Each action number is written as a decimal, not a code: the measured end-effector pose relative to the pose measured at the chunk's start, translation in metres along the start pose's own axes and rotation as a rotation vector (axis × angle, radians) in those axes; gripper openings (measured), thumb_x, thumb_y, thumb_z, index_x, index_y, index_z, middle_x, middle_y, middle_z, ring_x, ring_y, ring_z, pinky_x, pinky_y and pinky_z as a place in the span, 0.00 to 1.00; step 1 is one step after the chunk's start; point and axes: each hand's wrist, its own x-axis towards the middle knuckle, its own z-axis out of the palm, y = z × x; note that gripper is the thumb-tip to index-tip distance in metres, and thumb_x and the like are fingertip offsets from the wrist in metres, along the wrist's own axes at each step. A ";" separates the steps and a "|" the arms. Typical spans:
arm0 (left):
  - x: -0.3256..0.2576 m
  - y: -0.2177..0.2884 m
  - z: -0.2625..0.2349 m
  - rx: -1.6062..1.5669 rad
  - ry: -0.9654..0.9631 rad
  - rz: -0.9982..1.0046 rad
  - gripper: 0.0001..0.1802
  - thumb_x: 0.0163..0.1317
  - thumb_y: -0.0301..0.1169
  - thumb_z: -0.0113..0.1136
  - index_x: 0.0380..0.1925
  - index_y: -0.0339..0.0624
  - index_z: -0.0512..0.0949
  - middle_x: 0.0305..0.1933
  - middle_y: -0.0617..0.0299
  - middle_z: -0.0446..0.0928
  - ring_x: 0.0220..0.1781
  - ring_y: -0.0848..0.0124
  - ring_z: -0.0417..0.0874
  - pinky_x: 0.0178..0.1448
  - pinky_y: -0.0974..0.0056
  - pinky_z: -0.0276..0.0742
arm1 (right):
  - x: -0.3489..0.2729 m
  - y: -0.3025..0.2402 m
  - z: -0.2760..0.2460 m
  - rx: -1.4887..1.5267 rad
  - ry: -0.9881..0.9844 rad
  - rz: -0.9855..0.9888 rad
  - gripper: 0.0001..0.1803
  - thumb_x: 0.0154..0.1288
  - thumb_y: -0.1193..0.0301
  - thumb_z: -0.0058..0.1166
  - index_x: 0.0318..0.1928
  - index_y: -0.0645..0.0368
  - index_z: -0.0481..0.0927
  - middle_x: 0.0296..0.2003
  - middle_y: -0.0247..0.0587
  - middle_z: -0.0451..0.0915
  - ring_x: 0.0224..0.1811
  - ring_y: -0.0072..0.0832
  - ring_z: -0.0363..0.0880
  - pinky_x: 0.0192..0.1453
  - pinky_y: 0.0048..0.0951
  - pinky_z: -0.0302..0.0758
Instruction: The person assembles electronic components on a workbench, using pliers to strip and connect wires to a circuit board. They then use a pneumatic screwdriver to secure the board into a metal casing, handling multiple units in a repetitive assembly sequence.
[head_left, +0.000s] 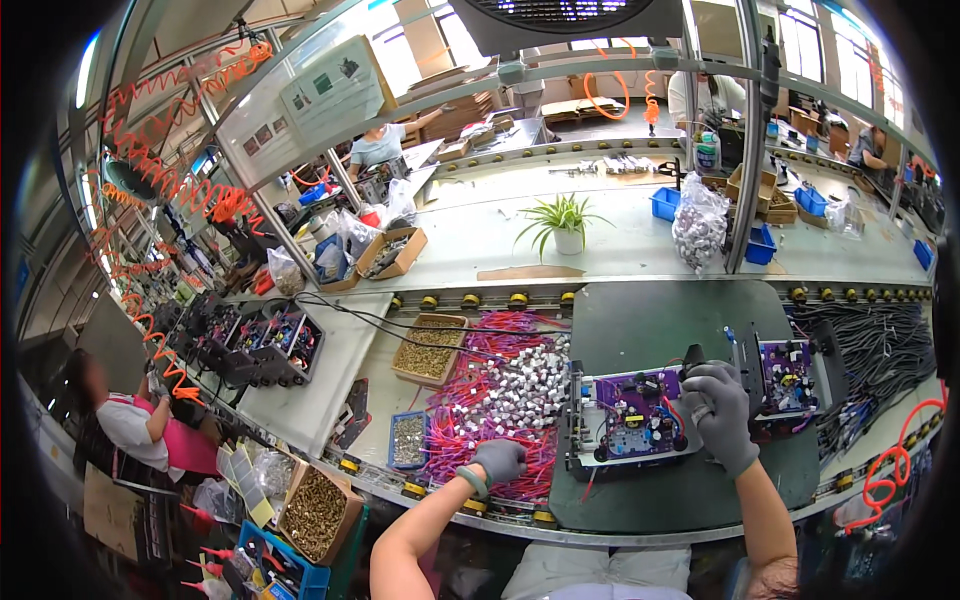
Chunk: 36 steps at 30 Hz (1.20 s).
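While lying open on a dark green mat (640,315), shown from above as a metal chassis (625,410) with a purple circuit board inside. At the right end of this chassis, the right hand (716,405) in a grey glove, fingers bent over the edge beside an upright black piece (693,354); cannot tell whether clamped on anything or merely resting. Just left of the chassis, well apart from its partner, the left hand (498,462), also gloved in grey, fingers curled low over a heap of pink and red wires (465,435) with white connectors (540,380); cannot tell whether gripping a wire. Right of the chassis, past the right hand, a second chassis (785,375) with a similar purple board, then a spread of black cables (875,345). Left of the chassis, past the wires, a cardboard tray (420,379) of small brass-coloured parts and a blue tray (407,467) of silvery pieces, both on the pale bench (377,425). Far left of the chassis, several more open units (275,345) and a person (130,425) in white and pink clothing. Beyond the chassis, a leafy plant (563,215) in a white pot (569,241).
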 end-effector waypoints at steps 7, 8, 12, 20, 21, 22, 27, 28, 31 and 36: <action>-0.026 -0.008 -0.009 0.043 0.152 -0.052 0.13 0.62 0.46 0.59 0.37 0.54 0.86 0.36 0.54 0.85 0.40 0.53 0.87 0.46 0.50 0.82 | -0.001 0.000 0.000 -0.010 0.003 -0.014 0.06 0.57 0.75 0.63 0.36 0.58 0.85 0.42 0.41 0.84 0.52 0.45 0.78 0.58 0.42 0.74; -0.028 -0.014 -0.011 -0.041 0.240 -0.072 0.13 0.62 0.46 0.59 0.36 0.54 0.86 0.36 0.54 0.85 0.40 0.53 0.87 0.45 0.51 0.82 | -0.001 -0.001 0.000 -0.013 -0.002 -0.012 0.06 0.57 0.75 0.63 0.36 0.58 0.85 0.42 0.42 0.84 0.52 0.45 0.78 0.58 0.43 0.74; -0.026 -0.045 -0.027 -0.399 0.609 -0.113 0.14 0.65 0.46 0.60 0.36 0.51 0.84 0.32 0.52 0.83 0.37 0.51 0.85 0.41 0.52 0.80 | 0.003 -0.006 -0.004 -0.056 -0.033 -0.029 0.08 0.56 0.75 0.64 0.38 0.58 0.83 0.42 0.41 0.83 0.53 0.45 0.78 0.58 0.44 0.74; -0.071 0.044 -0.096 -0.800 0.795 0.187 0.14 0.71 0.39 0.53 0.39 0.39 0.78 0.28 0.48 0.79 0.31 0.50 0.83 0.36 0.54 0.77 | 0.018 -0.064 0.008 0.384 -0.054 0.018 0.17 0.64 0.73 0.62 0.53 0.61 0.79 0.44 0.44 0.81 0.43 0.32 0.81 0.47 0.31 0.78; -0.080 0.071 -0.109 -0.765 0.805 0.261 0.13 0.72 0.37 0.53 0.38 0.39 0.78 0.27 0.50 0.78 0.30 0.52 0.82 0.35 0.55 0.76 | 0.021 -0.073 0.017 0.503 -0.205 0.061 0.18 0.63 0.75 0.62 0.54 0.61 0.79 0.44 0.43 0.81 0.42 0.30 0.81 0.46 0.30 0.78; -0.085 0.092 -0.117 -0.743 0.818 0.355 0.12 0.72 0.36 0.52 0.38 0.39 0.78 0.26 0.51 0.78 0.29 0.54 0.82 0.34 0.56 0.76 | 0.024 -0.085 0.024 0.599 -0.354 0.096 0.20 0.63 0.76 0.62 0.56 0.61 0.78 0.43 0.42 0.81 0.41 0.28 0.81 0.46 0.29 0.78; -0.082 0.140 -0.140 -0.580 0.742 0.655 0.10 0.73 0.32 0.52 0.45 0.38 0.77 0.26 0.63 0.77 0.28 0.73 0.80 0.34 0.62 0.77 | 0.036 -0.101 0.045 0.680 -0.261 -0.108 0.12 0.62 0.77 0.62 0.47 0.62 0.84 0.37 0.41 0.80 0.35 0.31 0.79 0.41 0.30 0.76; -0.080 0.141 -0.138 -0.699 0.630 0.597 0.10 0.73 0.34 0.53 0.44 0.39 0.77 0.26 0.58 0.77 0.30 0.65 0.81 0.34 0.59 0.77 | 0.033 -0.098 0.043 0.696 -0.273 -0.050 0.10 0.62 0.77 0.62 0.45 0.62 0.84 0.36 0.41 0.80 0.35 0.31 0.79 0.40 0.30 0.75; -0.067 0.143 -0.122 -0.777 0.483 0.508 0.14 0.73 0.40 0.53 0.39 0.41 0.77 0.28 0.47 0.78 0.35 0.49 0.84 0.36 0.54 0.77 | 0.032 -0.090 0.041 0.769 -0.072 0.101 0.06 0.66 0.79 0.60 0.42 0.63 0.85 0.35 0.39 0.82 0.37 0.24 0.80 0.42 0.28 0.76; -0.062 0.165 -0.131 -0.780 0.561 0.512 0.14 0.71 0.41 0.56 0.40 0.41 0.78 0.27 0.50 0.79 0.31 0.50 0.83 0.35 0.53 0.76 | 0.027 -0.075 0.025 0.796 -0.136 0.067 0.07 0.70 0.79 0.57 0.46 0.66 0.82 0.39 0.38 0.81 0.34 0.20 0.79 0.35 0.23 0.77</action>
